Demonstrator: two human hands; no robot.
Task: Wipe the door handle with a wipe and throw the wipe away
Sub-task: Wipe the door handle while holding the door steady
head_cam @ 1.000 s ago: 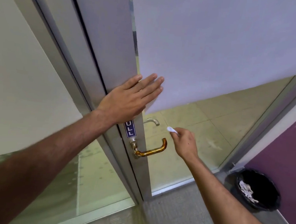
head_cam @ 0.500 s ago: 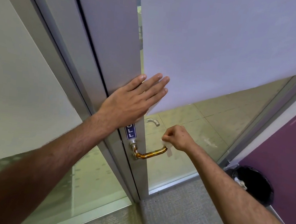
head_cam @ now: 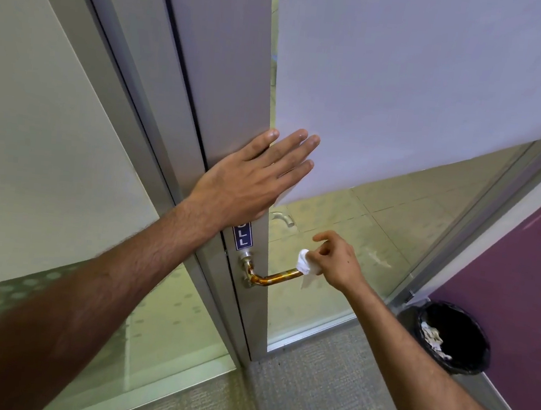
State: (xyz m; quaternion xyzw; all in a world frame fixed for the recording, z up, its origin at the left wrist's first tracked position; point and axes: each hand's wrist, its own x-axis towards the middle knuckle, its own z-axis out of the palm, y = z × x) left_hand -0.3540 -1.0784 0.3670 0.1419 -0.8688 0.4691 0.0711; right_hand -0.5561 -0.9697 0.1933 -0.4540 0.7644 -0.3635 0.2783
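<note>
A brass lever door handle (head_cam: 274, 278) sticks out to the right from the grey metal stile of a glass door (head_cam: 230, 67). My right hand (head_cam: 336, 262) pinches a small white wipe (head_cam: 306, 266) against the handle's free end, with the index finger raised. My left hand (head_cam: 248, 182) lies flat, fingers spread, on the door stile and the frosted pane just above a blue PULL sticker (head_cam: 242, 236).
A black lined bin (head_cam: 478, 347) with crumpled white wipes inside stands on the floor at the lower right, beside a purple wall (head_cam: 528, 282). Grey carpet (head_cam: 324, 407) lies below the door. A second, silver handle (head_cam: 282, 218) shows through the glass.
My right hand came down from above the handle onto its free end, and the wipe now bunches against the tip. My left hand stayed pressed on the door.
</note>
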